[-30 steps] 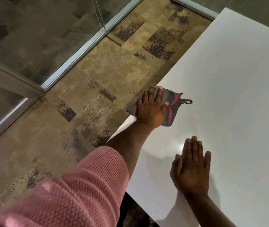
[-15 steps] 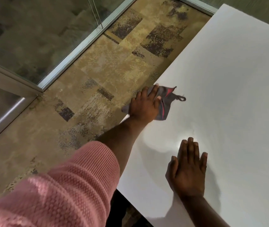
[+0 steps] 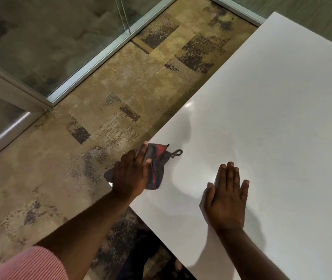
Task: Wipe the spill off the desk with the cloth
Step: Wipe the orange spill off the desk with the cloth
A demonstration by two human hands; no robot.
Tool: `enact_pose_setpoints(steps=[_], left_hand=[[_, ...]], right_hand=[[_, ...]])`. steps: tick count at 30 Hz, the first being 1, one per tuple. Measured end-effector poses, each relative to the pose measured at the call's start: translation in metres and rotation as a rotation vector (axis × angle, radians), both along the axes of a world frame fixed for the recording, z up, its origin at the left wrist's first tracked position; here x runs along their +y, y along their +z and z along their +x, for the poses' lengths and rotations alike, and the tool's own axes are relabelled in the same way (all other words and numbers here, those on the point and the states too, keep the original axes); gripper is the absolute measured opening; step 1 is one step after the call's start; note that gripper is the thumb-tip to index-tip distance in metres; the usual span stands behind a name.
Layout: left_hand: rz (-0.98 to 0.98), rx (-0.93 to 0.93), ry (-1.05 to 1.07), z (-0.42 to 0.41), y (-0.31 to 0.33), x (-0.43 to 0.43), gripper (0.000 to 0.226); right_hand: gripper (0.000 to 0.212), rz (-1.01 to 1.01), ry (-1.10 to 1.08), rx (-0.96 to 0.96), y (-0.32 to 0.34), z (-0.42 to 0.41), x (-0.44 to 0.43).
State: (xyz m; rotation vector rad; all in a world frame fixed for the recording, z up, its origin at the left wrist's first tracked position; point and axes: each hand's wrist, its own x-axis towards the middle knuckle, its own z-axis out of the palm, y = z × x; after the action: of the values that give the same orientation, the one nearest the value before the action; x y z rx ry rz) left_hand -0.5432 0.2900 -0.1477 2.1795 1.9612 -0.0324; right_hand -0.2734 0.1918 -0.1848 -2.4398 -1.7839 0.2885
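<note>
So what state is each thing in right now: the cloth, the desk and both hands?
cloth: bunched, pressed on the desk's left edge
desk: glossy; no clear spill visible
left hand: gripping the cloth
right hand: flat on the desk, empty

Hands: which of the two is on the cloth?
The left hand, at the desk's edge, presses on the dark cloth. The right hand lies flat on bare desk, apart from the cloth.

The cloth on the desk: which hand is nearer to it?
Left. The left hand lies on the cloth at the desk edge, pressing it down. The right hand rests flat on bare desk, apart from it.
</note>
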Motion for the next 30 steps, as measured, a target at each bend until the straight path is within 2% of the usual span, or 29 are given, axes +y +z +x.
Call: enact_pose_setpoints(steps=[4, 8, 13, 16, 19, 25, 27, 30], left_hand=[[0.093, -0.067, -0.027, 0.022, -0.001, 0.026, 0.054], [0.067, -0.055, -0.03, 0.037, -0.002, 0.047, 0.057], [0.083, -0.134, 0.051, -0.008, -0.01, 0.003, 0.057], [0.06, -0.166, 0.112, -0.042, -0.012, -0.032, 0.056], [0.039, -0.204, 0.121, -0.062, -0.012, -0.052, 0.055], [-0.026, -0.3, 0.199, -0.052, -0.015, -0.021, 0.047], [0.063, -0.32, 0.278, -0.046, -0.018, -0.033, 0.045], [0.191, -0.438, 0.519, -0.02, -0.021, -0.069, 0.046]], right_hand=[[0.068, -0.013, 0.001, 0.01, 0.005, -0.002, 0.002], [0.068, -0.04, 0.025, 0.044, 0.014, -0.004, 0.001], [0.066, 0.031, 0.358, 0.077, 0.031, -0.04, 0.005], [0.065, 0.003, 0.505, 0.092, 0.032, -0.075, -0.002], [0.067, -0.006, 0.521, 0.031, 0.026, -0.081, -0.006], [0.067, 0.0, 0.531, 0.005, 0.021, -0.08, -0.006], [0.067, -0.005, 0.526, 0.019, 0.02, -0.079, -0.006], [0.067, 0.0, 0.509, 0.052, 0.019, -0.077, -0.007]])
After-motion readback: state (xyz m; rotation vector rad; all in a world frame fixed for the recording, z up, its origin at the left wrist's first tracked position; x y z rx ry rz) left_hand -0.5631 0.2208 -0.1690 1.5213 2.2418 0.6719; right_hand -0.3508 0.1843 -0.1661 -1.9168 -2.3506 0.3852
